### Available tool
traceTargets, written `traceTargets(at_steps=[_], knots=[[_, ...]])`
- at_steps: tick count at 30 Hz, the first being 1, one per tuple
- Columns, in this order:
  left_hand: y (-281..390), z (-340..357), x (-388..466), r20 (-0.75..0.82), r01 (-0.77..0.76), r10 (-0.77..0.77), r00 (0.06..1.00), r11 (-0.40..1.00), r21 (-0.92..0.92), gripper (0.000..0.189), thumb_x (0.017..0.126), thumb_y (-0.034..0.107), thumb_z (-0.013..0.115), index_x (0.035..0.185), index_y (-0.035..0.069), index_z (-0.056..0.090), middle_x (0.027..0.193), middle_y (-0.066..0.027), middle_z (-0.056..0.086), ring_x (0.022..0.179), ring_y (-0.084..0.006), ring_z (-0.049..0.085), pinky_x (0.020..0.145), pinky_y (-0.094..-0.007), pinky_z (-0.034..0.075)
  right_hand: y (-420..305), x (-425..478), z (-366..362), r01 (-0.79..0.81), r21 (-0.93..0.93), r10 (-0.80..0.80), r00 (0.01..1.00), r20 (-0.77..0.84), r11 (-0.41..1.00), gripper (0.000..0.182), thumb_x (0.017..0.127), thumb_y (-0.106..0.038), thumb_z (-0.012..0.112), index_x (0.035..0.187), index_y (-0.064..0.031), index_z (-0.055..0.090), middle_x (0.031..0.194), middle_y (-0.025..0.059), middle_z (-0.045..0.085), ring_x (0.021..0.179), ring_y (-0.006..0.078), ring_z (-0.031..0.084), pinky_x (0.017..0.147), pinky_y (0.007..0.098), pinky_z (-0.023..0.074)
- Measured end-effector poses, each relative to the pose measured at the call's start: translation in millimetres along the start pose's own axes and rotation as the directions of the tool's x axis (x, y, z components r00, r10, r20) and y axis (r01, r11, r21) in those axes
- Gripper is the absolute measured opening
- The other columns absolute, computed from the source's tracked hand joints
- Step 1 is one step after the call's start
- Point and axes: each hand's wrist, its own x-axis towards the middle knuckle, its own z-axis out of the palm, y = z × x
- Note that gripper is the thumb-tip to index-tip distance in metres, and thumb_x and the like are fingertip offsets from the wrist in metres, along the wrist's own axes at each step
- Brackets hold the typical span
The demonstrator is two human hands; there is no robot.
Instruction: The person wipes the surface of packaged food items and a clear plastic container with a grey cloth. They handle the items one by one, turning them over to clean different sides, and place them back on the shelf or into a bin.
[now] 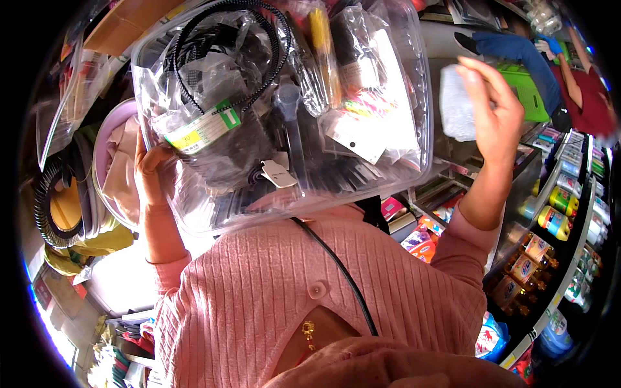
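My left hand (pixel 151 169) grips the left side of a transparent plastic bin (pixel 425 109), thumb over its edge. The bin is tilted in front of my chest. Inside lie a black braided headband (pixel 286 41), plastic-wrapped dark goods (pixel 228 160) with a price label (pixel 204 128), a yellow-handled item in a wrapper (pixel 321 36), and a black comb or brush (pixel 289 111), its exact kind unclear. A white card (pixel 395 97) rests at the right. Beyond the bin's right side, my raised right hand (pixel 499 109) pinches a folded whitish cloth (pixel 456 104), slightly blurred.
A lavender basin (pixel 103 155) holding beige cloth stands left of the bin. Shelves with yellow bottles (pixel 553 223) and amber bottles (pixel 524 266) line the right. A green plastic basket (pixel 526 92) and another person (pixel 516 51) with a blue glove are at upper right.
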Motion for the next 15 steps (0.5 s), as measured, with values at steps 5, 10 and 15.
traceTargets(at_steps=[5,10,15], knots=[[-2,-1,-3,-0.011,-0.012,0.012,1.0,0.999,0.031,0.073,0.065,-0.006,0.046,0.137,0.0,0.037,0.117,-0.0102,0.056,0.101,-0.0207,0.056,0.09,-0.0296,0.044,-21,30,63,0.303,-0.6,-0.104,0.934,0.343,0.74,0.077,0.079,-0.064,0.054,0.113,0.0054,0.057,0.094,0.0269,0.064,0.086,0.0394,0.064,0.075,0.0464,0.0509],[-8,-9,-6,-0.002,-0.051,0.052,0.999,0.998,0.041,0.072,0.068,-0.003,0.046,0.139,0.0,0.034,0.118,-0.0121,0.055,0.1,-0.0209,0.057,0.088,-0.0298,0.046,-48,38,82,0.184,-0.668,0.152,0.899,0.412,0.721,0.094,0.073,-0.071,0.055,0.125,0.0068,0.047,0.088,0.0228,0.066,0.086,0.0367,0.065,0.08,0.0421,0.049],[-9,-3,-8,-0.023,-0.072,0.072,0.997,0.997,-0.033,0.072,0.066,-0.003,0.047,0.137,-0.004,0.036,0.12,-0.0104,0.055,0.1,-0.0173,0.056,0.089,-0.0257,0.043,-34,44,90,0.148,-0.523,0.116,0.891,0.438,0.839,0.108,0.068,-0.07,0.062,0.132,0.0127,0.034,0.082,0.0188,0.067,0.087,0.0315,0.066,0.079,0.0367,0.0492]])
